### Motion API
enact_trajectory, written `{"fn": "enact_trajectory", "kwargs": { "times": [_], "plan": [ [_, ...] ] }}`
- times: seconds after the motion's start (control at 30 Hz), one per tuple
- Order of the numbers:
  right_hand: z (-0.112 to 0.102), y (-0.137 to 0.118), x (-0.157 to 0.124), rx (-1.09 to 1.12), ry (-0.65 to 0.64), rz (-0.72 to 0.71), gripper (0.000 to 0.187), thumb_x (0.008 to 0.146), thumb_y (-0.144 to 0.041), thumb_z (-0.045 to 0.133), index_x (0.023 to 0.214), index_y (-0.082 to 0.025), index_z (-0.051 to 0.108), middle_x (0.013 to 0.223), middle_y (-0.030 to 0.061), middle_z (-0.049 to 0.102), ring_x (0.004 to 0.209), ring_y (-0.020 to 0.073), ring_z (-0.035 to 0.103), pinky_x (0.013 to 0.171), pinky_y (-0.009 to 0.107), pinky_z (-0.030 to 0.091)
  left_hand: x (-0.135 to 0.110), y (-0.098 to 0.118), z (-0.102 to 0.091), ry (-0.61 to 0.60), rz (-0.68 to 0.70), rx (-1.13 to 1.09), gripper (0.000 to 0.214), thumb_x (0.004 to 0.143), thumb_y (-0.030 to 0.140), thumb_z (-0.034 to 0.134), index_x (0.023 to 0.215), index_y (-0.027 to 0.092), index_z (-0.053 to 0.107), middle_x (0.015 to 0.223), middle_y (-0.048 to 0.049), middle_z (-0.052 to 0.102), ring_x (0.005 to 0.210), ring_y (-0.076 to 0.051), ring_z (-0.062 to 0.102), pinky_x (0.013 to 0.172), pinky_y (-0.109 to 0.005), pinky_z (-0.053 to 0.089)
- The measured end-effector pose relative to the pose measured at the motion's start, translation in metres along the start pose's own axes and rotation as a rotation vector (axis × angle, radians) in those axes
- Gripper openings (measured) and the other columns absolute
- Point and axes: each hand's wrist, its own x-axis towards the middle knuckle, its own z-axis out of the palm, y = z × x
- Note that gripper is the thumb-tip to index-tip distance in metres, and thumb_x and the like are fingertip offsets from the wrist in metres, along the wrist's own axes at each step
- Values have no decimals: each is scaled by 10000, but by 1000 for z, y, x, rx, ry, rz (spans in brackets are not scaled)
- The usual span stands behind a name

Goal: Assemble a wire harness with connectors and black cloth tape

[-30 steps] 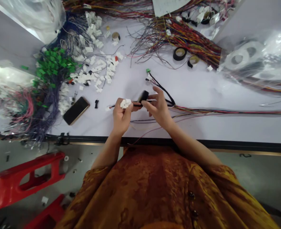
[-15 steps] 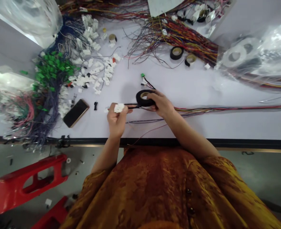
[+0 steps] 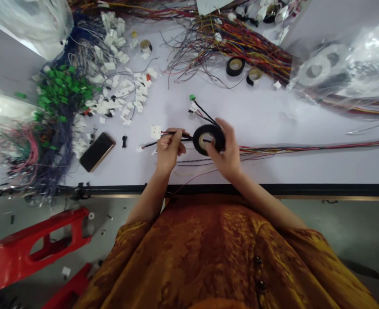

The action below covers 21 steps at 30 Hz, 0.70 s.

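Observation:
My left hand (image 3: 170,149) is closed on a wire harness, pinching its black-wrapped branches between thumb and fingers. A white connector (image 3: 155,131) on one branch sticks out to the left of that hand. My right hand (image 3: 225,150) grips a roll of black tape (image 3: 200,145), with the thumb at its core and the fingers around the far side. The roll lies against the harness, just right of my left hand. Beyond it, a branch with a green connector (image 3: 192,97) points away from me. The long bundle of coloured wires (image 3: 282,149) runs off to the right.
A phone (image 3: 97,152) and a small black part (image 3: 124,141) lie to the left. Green connectors (image 3: 61,88) and white connectors (image 3: 115,96) are heaped behind them. Further tape rolls (image 3: 235,66) sit by a wire bundle (image 3: 250,47) at the back. A red stool (image 3: 35,244) stands below the table edge.
My left hand has shifted right along the harness, off the white connector and onto the black-wrapped branches. The tape roll has turned and moved slightly right and towards me with my right hand.

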Motion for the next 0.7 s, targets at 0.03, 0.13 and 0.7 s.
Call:
{"fn": "enact_trajectory", "kwargs": {
  "times": [0.03,0.13,0.7],
  "plan": [
    [1,-1,-9,-98,-34,-91,415,902,-347,579,1307,-277,526,1011,80,607,810,195,593,646,320,538,-2,4,1,27,-17,-4,320,865,494,689,879,176,711,794,-27,712,401,-30,469,349,-185,313],
    [6,-4,-15,-153,-49,-191,375,882,-353,621,1239,-252,564,1046,84,591,811,179,586,693,329,544,-12,17,0,10,-19,30,334,890,514,649,923,187,712,934,-50,749,569,-83,648,482,-191,489],
    [-2,12,-26,-106,-133,-216,451,845,-267,586,1294,-253,536,1157,113,583,819,181,595,683,333,548,-7,11,2,110,75,83,341,946,530,563,910,195,611,755,-9,721,363,-48,520,329,-179,348]
  ]
}}
